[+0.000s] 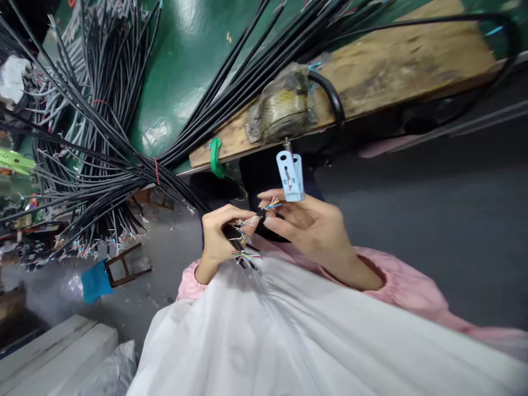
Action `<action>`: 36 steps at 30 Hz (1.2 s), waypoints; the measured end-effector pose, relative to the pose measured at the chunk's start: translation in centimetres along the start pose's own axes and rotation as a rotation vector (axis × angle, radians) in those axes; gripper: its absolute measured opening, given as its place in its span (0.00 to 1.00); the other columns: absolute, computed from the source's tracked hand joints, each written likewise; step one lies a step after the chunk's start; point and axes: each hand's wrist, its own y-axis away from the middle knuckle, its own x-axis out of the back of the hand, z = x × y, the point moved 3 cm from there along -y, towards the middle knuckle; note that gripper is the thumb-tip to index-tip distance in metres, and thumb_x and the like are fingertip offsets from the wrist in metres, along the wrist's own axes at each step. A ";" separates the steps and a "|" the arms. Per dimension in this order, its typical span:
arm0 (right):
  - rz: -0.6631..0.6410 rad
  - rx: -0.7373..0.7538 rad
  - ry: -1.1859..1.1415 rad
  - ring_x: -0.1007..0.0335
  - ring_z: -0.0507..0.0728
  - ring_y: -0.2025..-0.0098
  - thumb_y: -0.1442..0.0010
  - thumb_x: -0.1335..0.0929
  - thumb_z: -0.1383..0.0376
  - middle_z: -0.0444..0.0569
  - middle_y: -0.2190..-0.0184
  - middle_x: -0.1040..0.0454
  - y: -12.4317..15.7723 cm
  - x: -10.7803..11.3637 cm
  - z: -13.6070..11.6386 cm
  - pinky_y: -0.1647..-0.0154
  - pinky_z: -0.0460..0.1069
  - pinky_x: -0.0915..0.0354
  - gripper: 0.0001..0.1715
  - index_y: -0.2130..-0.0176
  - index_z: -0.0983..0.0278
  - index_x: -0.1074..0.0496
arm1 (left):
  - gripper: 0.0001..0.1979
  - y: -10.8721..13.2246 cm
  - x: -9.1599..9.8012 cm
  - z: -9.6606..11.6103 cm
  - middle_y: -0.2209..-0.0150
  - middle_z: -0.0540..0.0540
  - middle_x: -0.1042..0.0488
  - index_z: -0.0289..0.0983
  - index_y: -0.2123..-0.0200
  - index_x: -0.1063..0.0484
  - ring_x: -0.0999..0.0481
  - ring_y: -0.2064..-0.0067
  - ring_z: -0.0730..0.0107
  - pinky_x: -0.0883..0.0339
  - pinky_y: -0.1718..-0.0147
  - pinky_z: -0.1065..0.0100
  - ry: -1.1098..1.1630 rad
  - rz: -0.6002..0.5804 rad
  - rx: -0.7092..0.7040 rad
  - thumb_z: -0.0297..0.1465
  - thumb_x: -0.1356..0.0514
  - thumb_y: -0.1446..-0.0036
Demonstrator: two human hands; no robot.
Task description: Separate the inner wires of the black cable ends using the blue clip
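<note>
My left hand (225, 231) is closed around a bunch of thin black cables (241, 261) in front of my lap. Their stripped ends show fine coloured wires (247, 255) sticking out beyond my palm. Between its thumb and forefinger it pinches one cable, whose fanned coloured wire end (273, 204) points toward my other hand. Around that end, my right hand (309, 223) has its thumb and forefinger apart; whether they touch the wires is hard to see. A light blue clothes-peg-like clip (290, 176) hangs from a metal tip just above my right fingers.
A large red-tied bundle of black cables (111, 132) spreads over the green table (177, 49) and its edge. Along that edge lies a wooden board (396, 60) with a tape-wrapped lump (284, 104) and a green hook (216, 158). A blue stool (97, 280) stands lower left.
</note>
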 end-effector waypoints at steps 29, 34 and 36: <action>0.297 0.673 0.417 0.31 0.52 0.72 0.42 0.28 0.72 0.45 0.75 0.26 0.2 1.4 -0.9 0.71 0.49 0.33 0.08 0.70 0.60 0.24 | 0.15 -0.2 -1.5 0.6 0.80 0.54 0.29 0.35 0.75 0.26 0.34 0.80 0.80 0.43 0.79 0.74 0.003 0.102 0.024 0.40 0.31 0.46; 0.106 0.070 -0.014 0.25 0.53 0.66 0.40 0.27 0.57 0.47 0.67 0.22 0.0 1.9 -0.1 0.65 0.49 0.30 0.09 0.65 0.59 0.20 | 0.13 -0.3 -2.0 0.4 0.79 0.53 0.28 0.35 0.75 0.26 0.32 0.79 0.79 0.39 0.79 0.74 -0.021 0.102 -0.054 0.37 0.32 0.44; 0.033 -0.119 -0.151 0.25 0.53 0.66 0.43 0.26 0.51 0.45 0.67 0.22 0.2 1.7 -0.1 0.63 0.49 0.28 0.13 0.65 0.58 0.19 | 0.13 -0.2 -2.4 0.1 0.79 0.52 0.27 0.35 0.75 0.27 0.31 0.79 0.78 0.38 0.78 0.74 -0.025 0.114 -0.085 0.37 0.32 0.44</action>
